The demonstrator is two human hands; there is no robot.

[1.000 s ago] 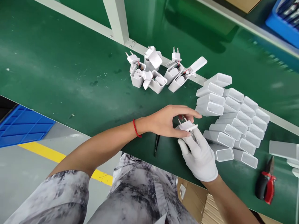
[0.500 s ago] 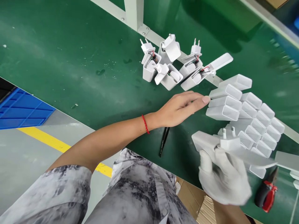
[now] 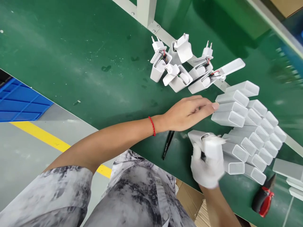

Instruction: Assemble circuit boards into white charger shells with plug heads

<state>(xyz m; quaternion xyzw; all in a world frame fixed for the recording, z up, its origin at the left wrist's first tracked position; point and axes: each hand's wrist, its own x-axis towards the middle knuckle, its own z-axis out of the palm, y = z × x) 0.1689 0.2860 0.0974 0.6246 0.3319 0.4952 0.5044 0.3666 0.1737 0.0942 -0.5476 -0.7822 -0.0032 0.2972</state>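
My bare left hand, with a red string at the wrist, reaches over the green table, its fingertips at the near edge of a group of white empty casings. Its fingers are extended and hold nothing that I can see. In a white glove, my right hand is closed around a white casing with a plug piece; motion blurs the plug. Several white casings with plugs and red wires stand beyond my left hand. Black tweezers lie below my left wrist.
Red and black pliers lie at the lower right, near flat white parts. A pale metal frame crosses the back of the table. A blue crate is at the left.
My right hand has moved left with the casing and turned it, uncovering more of the empty casings. My left hand keeps nearly the same pose beside them. The view has shifted slightly.
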